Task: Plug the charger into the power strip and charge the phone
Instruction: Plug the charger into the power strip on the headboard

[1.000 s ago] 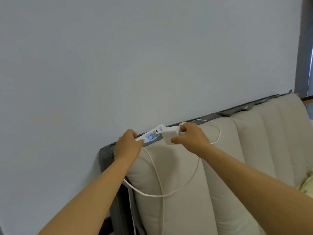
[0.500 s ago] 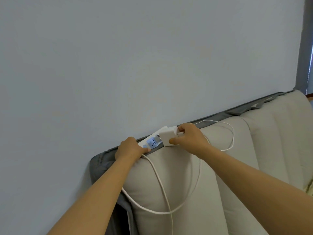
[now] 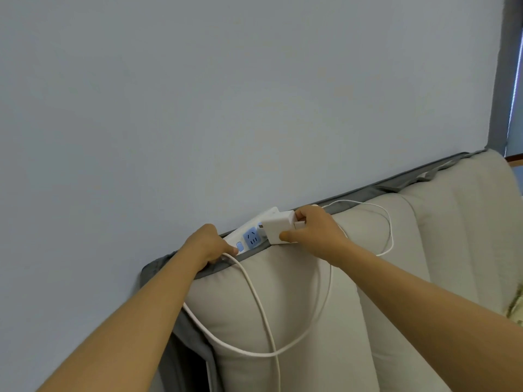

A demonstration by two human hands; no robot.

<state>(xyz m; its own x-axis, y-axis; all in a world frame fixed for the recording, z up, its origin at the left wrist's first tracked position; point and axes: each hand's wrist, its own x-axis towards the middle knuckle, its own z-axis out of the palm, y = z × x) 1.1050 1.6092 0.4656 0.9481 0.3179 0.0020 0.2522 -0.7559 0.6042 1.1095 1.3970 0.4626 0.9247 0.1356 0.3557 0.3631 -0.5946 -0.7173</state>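
Observation:
A white power strip [image 3: 249,233] with blue sockets lies along the top of the padded headboard [image 3: 297,306], against the wall. My left hand [image 3: 208,244] grips its near end, where its thick white cord [image 3: 254,295] leaves and hangs down. My right hand [image 3: 314,230] holds a white square charger [image 3: 278,227] by its sides, its prongs at the strip's far socket. A thin white cable [image 3: 387,222] loops from the charger over the cushion. No phone is in view.
A pale blue-grey wall [image 3: 226,94] fills the upper view. The beige headboard cushions sit in a grey cover [image 3: 175,329]. A dark window frame [image 3: 503,69] stands at the far right, a patterned pillow corner [image 3: 516,306] below it.
My right hand has brought the charger down and left against the strip's socket. The view has shifted slightly; my left hand keeps its hold on the strip.

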